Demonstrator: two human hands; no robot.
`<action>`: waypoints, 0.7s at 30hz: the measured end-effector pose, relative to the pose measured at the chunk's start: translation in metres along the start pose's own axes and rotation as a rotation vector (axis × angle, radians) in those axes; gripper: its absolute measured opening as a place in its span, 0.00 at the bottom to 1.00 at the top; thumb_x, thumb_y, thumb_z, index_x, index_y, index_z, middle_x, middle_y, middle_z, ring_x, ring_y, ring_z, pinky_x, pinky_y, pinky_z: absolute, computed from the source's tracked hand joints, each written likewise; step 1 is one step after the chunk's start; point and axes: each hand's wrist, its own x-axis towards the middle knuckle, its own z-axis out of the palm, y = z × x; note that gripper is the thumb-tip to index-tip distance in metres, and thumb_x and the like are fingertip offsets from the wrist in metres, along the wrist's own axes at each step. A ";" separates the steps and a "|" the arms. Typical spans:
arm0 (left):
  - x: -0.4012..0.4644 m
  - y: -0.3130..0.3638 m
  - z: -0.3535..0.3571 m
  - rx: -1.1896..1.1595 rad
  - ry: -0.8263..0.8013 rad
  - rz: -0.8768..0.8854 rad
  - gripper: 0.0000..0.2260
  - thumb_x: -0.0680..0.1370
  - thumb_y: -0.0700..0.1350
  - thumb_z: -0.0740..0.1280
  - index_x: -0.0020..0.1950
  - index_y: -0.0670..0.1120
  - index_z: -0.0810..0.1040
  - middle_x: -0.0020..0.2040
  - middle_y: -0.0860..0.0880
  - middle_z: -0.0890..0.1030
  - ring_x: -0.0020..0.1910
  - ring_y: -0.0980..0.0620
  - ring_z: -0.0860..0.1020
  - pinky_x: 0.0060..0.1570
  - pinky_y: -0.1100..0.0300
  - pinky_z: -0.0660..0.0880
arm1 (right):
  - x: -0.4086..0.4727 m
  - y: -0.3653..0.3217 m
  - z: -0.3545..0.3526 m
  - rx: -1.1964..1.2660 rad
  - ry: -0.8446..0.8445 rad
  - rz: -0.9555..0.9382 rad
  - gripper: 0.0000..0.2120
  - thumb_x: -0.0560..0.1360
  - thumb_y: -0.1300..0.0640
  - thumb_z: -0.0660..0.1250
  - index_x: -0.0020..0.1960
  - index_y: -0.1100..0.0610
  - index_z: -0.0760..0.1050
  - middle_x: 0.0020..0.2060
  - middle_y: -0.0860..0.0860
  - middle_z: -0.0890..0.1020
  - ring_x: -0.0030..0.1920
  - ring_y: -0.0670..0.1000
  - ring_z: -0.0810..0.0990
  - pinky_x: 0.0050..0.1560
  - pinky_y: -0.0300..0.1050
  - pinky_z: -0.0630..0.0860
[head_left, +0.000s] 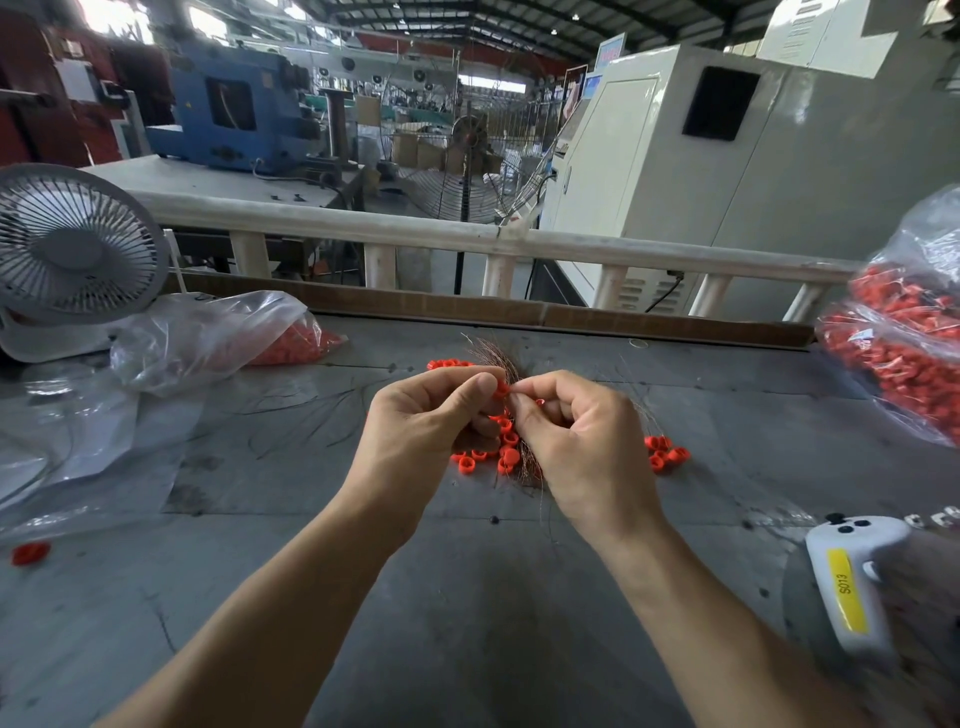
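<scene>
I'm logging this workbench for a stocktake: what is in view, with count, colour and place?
held cap: one, red, between both hands' fingertips
loose caps: many, red, on the table under and beside the hands
stray cap: one, red, table's near left
wire strands: bundle, copper, under the hands
left bag: one, clear, red caps inside, far left
right bag: one, clear, full of red parts, right edge
desk fan: one, white, far left
controller: one, white, yellow label, near right
table: one, grey
left hand: pinches held cap
right hand: pinches it too
</scene>
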 end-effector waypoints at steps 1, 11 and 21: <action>0.000 0.000 0.000 -0.002 0.000 0.000 0.13 0.74 0.47 0.72 0.54 0.42 0.87 0.44 0.41 0.84 0.40 0.47 0.80 0.46 0.53 0.81 | 0.000 0.000 0.000 0.001 -0.001 0.000 0.03 0.79 0.55 0.73 0.47 0.50 0.84 0.32 0.47 0.84 0.32 0.48 0.83 0.32 0.39 0.78; 0.000 0.000 -0.001 0.010 0.003 -0.006 0.09 0.80 0.38 0.68 0.55 0.43 0.87 0.48 0.38 0.85 0.41 0.48 0.81 0.47 0.54 0.81 | 0.000 0.000 0.001 0.016 -0.001 0.014 0.04 0.79 0.56 0.73 0.46 0.50 0.84 0.31 0.50 0.84 0.31 0.52 0.82 0.30 0.43 0.78; 0.002 -0.001 -0.003 -0.013 -0.012 -0.027 0.13 0.74 0.48 0.73 0.55 0.43 0.87 0.44 0.41 0.84 0.39 0.49 0.80 0.45 0.54 0.80 | 0.000 0.005 0.002 -0.059 -0.001 -0.012 0.04 0.79 0.56 0.73 0.45 0.51 0.84 0.28 0.47 0.82 0.27 0.42 0.76 0.29 0.37 0.72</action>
